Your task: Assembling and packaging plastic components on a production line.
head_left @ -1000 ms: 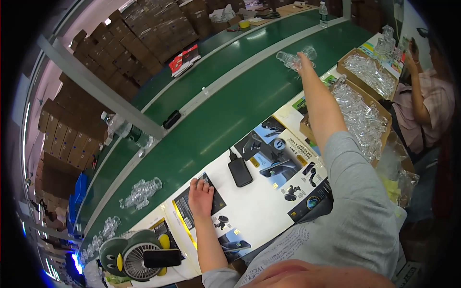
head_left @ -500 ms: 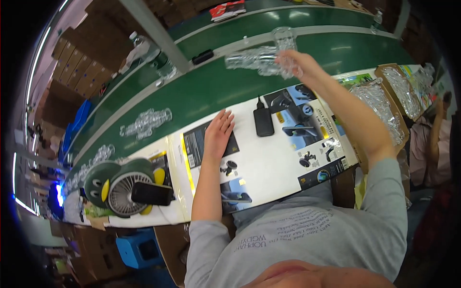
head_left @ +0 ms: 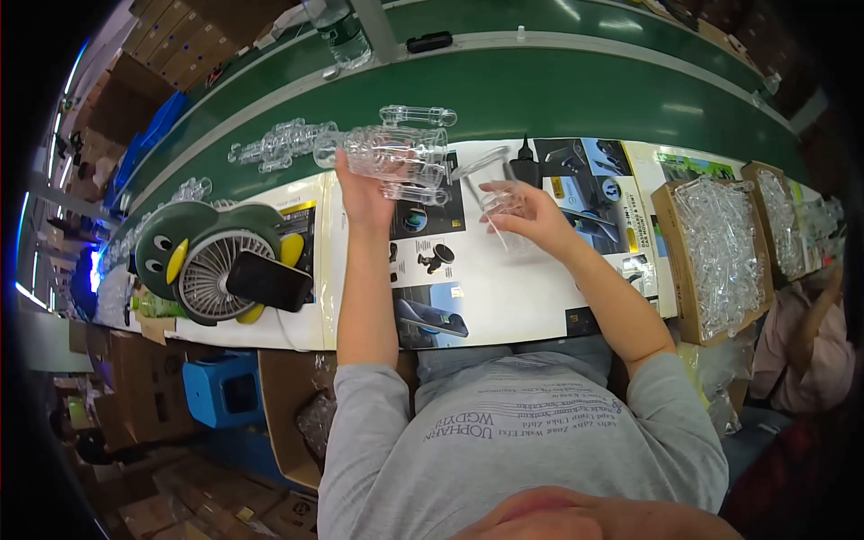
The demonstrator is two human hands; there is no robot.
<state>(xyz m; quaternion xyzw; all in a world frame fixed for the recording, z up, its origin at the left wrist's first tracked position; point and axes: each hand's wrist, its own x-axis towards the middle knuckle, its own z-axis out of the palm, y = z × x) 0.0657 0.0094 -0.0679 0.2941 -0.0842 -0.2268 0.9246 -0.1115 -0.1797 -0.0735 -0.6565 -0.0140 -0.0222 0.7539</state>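
Observation:
My left hand (head_left: 367,193) is closed around a clear plastic figure-shaped assembly (head_left: 389,151) with limb-like side pieces, lifted at the far edge of the white printed sheet. To its right, my right hand (head_left: 524,218) pinches a clear, angular plastic piece (head_left: 490,171) between thumb and fingers; its exact shape is hard to make out. A small gap separates the two plastic things. Just behind my right hand lies a black bottle with a pointed nozzle (head_left: 525,168). Another clear plastic assembly (head_left: 279,146) lies on the green bench to the left of my left hand.
A cardboard box of clear plastic parts (head_left: 720,256) stands at the right, with a second box beyond it. At the left are a green penguin-shaped fan (head_left: 220,270) and a dark phone (head_left: 268,281). A water bottle (head_left: 340,36) stands far back. Another person's arm shows far right.
My right hand has come down and inward from the far right with clear plastic. My left hand, bare on the sheet before, now holds the assembly. The whole view has shifted.

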